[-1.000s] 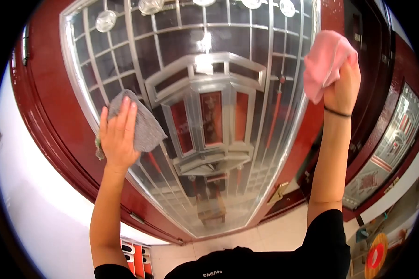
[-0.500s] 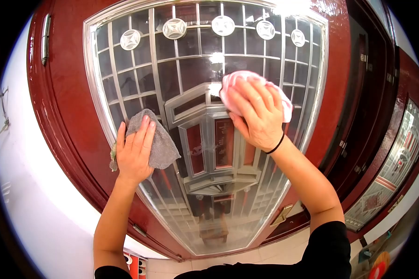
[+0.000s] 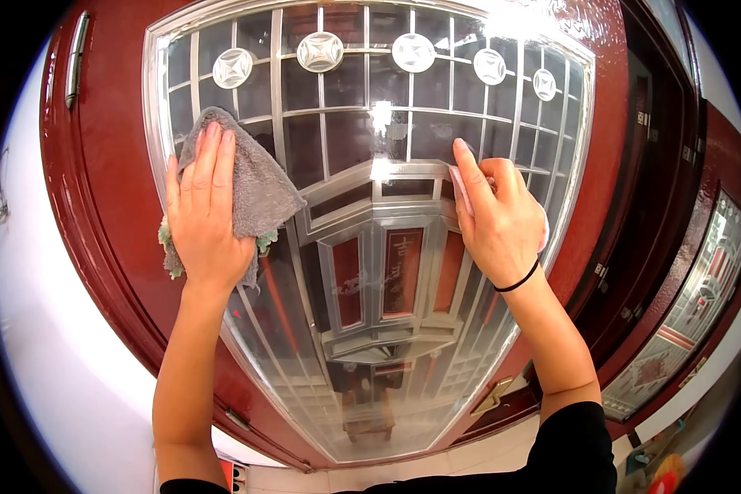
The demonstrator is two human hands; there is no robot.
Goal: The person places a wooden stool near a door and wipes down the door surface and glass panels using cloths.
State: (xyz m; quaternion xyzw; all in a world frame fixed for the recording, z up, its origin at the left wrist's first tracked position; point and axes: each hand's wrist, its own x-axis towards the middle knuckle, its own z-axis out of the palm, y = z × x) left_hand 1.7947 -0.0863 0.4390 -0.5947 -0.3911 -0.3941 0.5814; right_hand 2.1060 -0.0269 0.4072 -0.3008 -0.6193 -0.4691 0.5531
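My left hand [image 3: 206, 214] lies with fingers stretched over a grey cloth [image 3: 263, 189], pressing it against the left side of the door's glass panel [image 3: 346, 136]. A green-edged bit of cloth shows beneath that palm. Right of the glass panel's middle, my right hand [image 3: 502, 214] is curled round a pink cloth [image 3: 461, 193], mostly hidden under the palm, with the index finger pointing up along the glass. A black band circles the right wrist.
The red door frame [image 3: 111, 165] surrounds the glass, with a brass handle [image 3: 492, 397] low on the right. A second door with a patterned pane [image 3: 683, 313] stands at the right. A white wall [image 3: 49, 288] is at the left.
My right hand has come from the right frame to the glass, its pink cloth now mostly covered. My left hand has recently slid upward with the grey cloth.
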